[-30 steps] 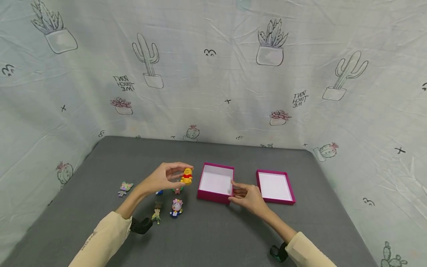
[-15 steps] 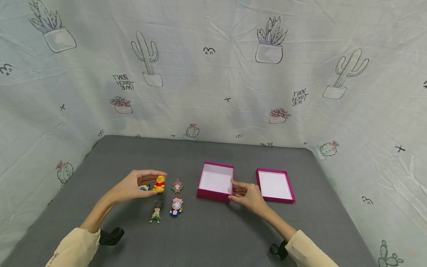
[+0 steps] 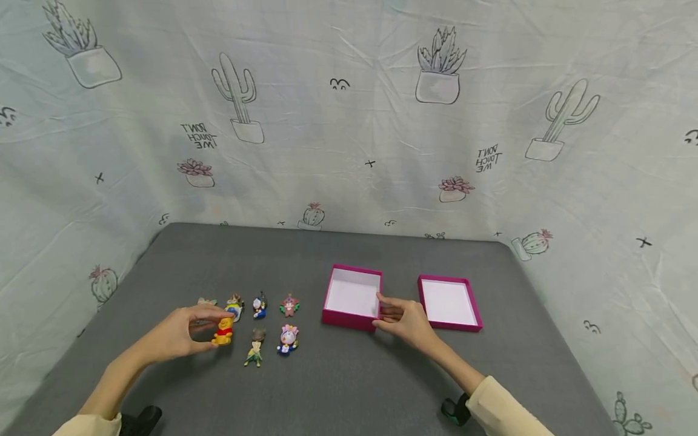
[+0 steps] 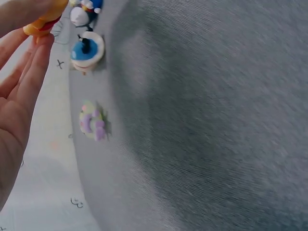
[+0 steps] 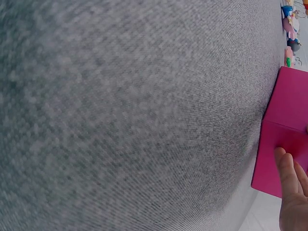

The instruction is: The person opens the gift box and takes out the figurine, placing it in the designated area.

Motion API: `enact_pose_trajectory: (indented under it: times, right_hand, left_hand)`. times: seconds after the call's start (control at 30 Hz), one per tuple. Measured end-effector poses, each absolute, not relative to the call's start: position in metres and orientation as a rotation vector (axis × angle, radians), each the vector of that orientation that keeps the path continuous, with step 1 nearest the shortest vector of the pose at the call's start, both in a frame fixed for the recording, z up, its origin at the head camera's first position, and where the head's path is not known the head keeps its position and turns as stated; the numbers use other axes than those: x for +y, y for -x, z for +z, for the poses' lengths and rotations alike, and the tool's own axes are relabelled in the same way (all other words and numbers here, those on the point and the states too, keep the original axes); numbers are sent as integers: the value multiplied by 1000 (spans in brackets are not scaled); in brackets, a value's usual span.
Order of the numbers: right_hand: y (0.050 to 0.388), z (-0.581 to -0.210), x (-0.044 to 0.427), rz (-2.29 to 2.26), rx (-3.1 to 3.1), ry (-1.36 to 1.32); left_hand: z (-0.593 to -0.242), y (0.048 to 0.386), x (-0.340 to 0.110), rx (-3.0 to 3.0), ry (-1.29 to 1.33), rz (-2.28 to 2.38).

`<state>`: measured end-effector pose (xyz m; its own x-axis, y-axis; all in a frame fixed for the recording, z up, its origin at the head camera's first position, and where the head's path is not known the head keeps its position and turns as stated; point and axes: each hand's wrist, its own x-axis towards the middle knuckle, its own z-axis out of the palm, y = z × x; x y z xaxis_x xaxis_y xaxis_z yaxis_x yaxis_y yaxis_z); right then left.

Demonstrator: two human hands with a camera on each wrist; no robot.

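Note:
Between thumb and fingertips my left hand (image 3: 182, 333) pinches a yellow Winnie-the-Pooh figurine (image 3: 223, 332) in a red shirt. It is upright, at the left end of the near row; I cannot tell whether it touches the table. In the left wrist view the figurine (image 4: 44, 24) is partly cut off. My right hand (image 3: 405, 322) rests against the right wall of an open magenta box (image 3: 353, 293) with a white inside. In the right wrist view, straight fingers (image 5: 287, 175) touch the box's outer wall (image 5: 284, 101).
A green-brown figurine (image 3: 254, 348) and a pink-hatted one (image 3: 288, 339) form the near row. Behind are a blue-white figurine (image 3: 259, 306), a pink one (image 3: 289, 305), another figurine (image 3: 234, 307) and a partly hidden one (image 3: 206, 301). The box lid (image 3: 449, 303) lies right.
My left hand has carried the Pooh figurine leftward and nearer, from beside the box to the left of the other figurines. The right hand and the box have stayed in place.

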<state>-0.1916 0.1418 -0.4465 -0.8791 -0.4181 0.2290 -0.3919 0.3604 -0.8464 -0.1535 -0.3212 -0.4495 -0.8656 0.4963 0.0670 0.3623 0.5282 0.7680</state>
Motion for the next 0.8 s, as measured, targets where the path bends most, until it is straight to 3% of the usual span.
enact_pose_trajectory:
  times: [0.8]
  right_hand:
    - [191,-449,141,-1599,2583,776]
  left_hand:
    - [-483,144,-320,2804,-754,998]
